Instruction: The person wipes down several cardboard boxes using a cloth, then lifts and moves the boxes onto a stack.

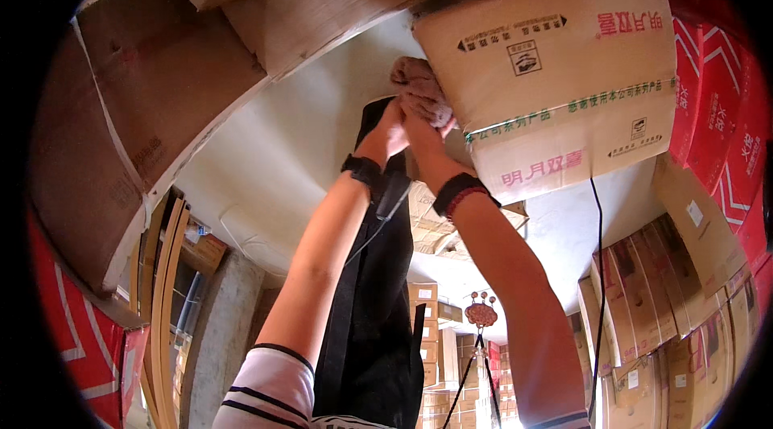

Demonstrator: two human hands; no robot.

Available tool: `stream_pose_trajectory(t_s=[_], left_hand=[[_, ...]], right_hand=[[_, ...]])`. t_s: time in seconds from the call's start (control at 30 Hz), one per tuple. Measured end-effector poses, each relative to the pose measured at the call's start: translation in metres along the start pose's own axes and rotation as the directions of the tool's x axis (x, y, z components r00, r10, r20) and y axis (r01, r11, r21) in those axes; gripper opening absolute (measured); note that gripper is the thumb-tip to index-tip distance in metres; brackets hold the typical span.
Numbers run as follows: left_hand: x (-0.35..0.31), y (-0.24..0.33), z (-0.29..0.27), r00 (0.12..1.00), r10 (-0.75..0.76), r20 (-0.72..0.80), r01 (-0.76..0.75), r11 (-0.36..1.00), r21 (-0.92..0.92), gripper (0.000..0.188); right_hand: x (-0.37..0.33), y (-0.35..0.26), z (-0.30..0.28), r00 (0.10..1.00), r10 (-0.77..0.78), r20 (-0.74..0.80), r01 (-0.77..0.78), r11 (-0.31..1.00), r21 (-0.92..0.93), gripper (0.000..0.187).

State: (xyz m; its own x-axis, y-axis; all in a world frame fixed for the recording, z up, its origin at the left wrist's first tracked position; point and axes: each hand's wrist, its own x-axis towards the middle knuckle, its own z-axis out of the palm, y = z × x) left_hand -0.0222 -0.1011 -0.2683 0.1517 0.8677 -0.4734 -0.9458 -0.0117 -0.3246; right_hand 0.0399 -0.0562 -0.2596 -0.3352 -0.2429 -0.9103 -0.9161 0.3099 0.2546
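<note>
In front of me, my left hand (pixel 391 133) and my right hand (pixel 424 138) come close together at a bunched, brownish-pink cloth (pixel 421 91). Both hands look closed on its near end, though many of the fingertips are hidden. The far end of the cloth is folded over and lies against the left side of a large, strapped cardboard box (pixel 555 75). A black band (pixel 364 171) circles my left wrist. Around my right wrist are another black band and a red bracelet (pixel 465 197).
Large brown cartons (pixel 153 99) line the left and far sides. Red boxes (pixel 717 107) stack up at the right, with more cartons (pixel 644 292) below them. Wooden strips (pixel 165 300) stand at the lower left. A black cord (pixel 598 268) hangs by the big box.
</note>
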Motion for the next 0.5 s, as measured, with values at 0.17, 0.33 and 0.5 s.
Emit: stream_pose_trajectory(t_s=[0.17,0.33,0.5], left_hand=[[-0.012,-0.045,-0.047,0.855,-0.002,-0.519,0.366,0.712,0.6,0.035],[-0.012,-0.123,-0.041,0.928,-0.265,-0.263,-0.004,-0.71,0.704,0.031],[-0.049,-0.162,-0.06,0.947,-0.093,-0.307,0.24,-0.43,0.87,0.029]], right_hand=[[-0.03,-0.088,-0.033,0.998,-0.044,0.046,0.022,0.915,0.403,0.044],[-0.086,-0.205,-0.062,0.948,-0.18,0.262,-0.253,0.068,0.965,0.037],[-0.186,-0.234,-0.067,0.71,-0.404,0.577,-0.699,-0.3,0.649,0.041]])
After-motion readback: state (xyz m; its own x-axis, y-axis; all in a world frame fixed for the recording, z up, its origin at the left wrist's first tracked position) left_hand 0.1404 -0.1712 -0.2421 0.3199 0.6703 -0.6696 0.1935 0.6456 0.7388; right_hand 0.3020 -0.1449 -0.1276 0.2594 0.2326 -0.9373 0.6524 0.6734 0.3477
